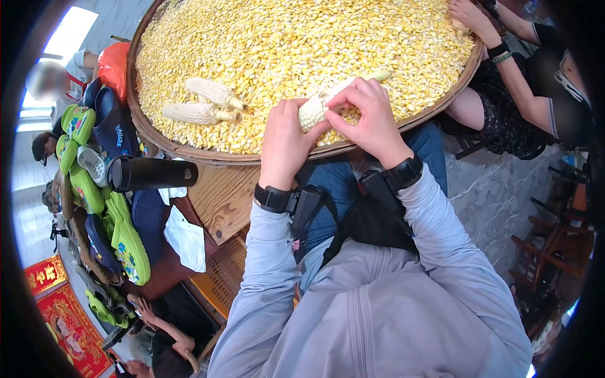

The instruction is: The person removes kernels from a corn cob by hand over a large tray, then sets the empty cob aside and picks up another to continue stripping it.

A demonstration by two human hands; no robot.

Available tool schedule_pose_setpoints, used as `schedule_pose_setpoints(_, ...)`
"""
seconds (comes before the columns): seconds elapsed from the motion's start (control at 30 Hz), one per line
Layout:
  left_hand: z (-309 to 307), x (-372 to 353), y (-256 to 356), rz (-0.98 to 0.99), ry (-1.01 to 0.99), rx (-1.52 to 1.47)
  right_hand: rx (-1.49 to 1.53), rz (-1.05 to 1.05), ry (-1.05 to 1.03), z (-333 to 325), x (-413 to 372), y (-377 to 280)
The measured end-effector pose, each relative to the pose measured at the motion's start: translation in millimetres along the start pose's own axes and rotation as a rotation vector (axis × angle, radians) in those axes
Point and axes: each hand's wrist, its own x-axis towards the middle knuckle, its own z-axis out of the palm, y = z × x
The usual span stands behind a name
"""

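Observation:
A corn cob (312,113) lies slanted between my hands above the near rim of a wide round woven tray (205,154). Pale kernels cover its left end; its far end points to the upper right. My left hand (282,135) is closed around the left end. With thumb and fingers bent together, my right hand (368,116) grips the cob farther along; part of it is hidden behind those fingers. Loose yellow corn kernels (283,50) fill the tray. Two bare cobs, one (214,91) above the other (189,113), rest on the kernels left of my hands.
Across the right rim, another person's hands (472,19) work over the tray. A black bottle (151,174) lies by the left rim, near green and navy shoes (129,236) and a white packet (184,239). Below the tray is a wooden table (220,195). Wooden chairs (551,246) stand right.

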Motion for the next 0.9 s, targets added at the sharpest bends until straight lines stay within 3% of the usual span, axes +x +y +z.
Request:
schedule_pose_setpoints(0.3, 0.6, -0.2, -2.5, -0.01, 0.011, -0.01, 0.044, -0.005, -0.035, 2.2, -1.9, 0.7)
schedule_pose_setpoints(0.37, 0.9, 0.2, -3.0, -0.021, -0.001, -0.014, -0.002, -0.116, -0.033, 2.7, -1.9, 6.7)
schedule_pose_setpoints(0.47, 4.3, 0.7, -5.7, -0.004, 0.023, -0.012, 0.084, 0.007, -0.078, 0.0, -1.7, -0.8)
schedule_pose_setpoints(0.6, 3.7, 0.5, -6.9, -0.016, 0.009, -0.043, 0.074, -0.061, -0.011, 3.8, -1.5, -2.6)
schedule_pose_setpoints(0.9, 4.0, 1.7, -7.0, -0.016, 0.004, -0.044, 0.099, 0.002, -0.106, 0.2, -3.2, -2.2)
